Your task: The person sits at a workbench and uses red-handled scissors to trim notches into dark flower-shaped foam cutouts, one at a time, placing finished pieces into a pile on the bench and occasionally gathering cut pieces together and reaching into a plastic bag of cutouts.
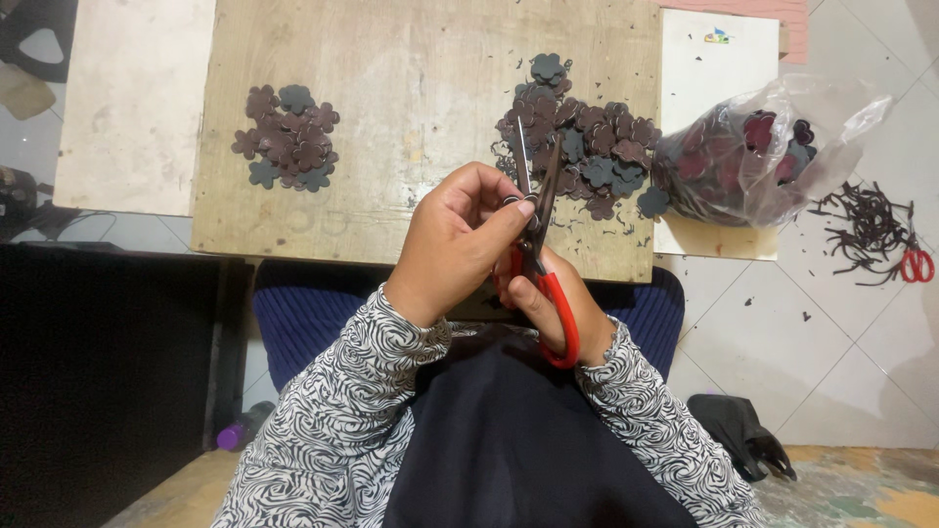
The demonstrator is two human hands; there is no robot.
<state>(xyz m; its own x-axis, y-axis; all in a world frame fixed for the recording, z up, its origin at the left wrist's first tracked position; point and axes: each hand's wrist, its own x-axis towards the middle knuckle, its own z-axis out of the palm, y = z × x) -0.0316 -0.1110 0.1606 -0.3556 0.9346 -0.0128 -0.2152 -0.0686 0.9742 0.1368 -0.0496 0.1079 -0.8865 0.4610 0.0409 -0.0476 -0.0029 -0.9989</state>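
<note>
Gripping red-handled scissors (544, 284), right hand (558, 308); left hand (460, 240) pinching a small piece above worn wooden board (421, 127), tiled floor (782, 332).

Black-and-white zebra-patterned long sleeves (342, 411) reach the wrists, over a black lap garment (518, 440).

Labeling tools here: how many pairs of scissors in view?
2. One pair of red-handled scissors is in the right hand, blades open and pointing up beside the left hand. A second red-handled pair lies on the floor tiles at far right. Others may be hidden.
</note>
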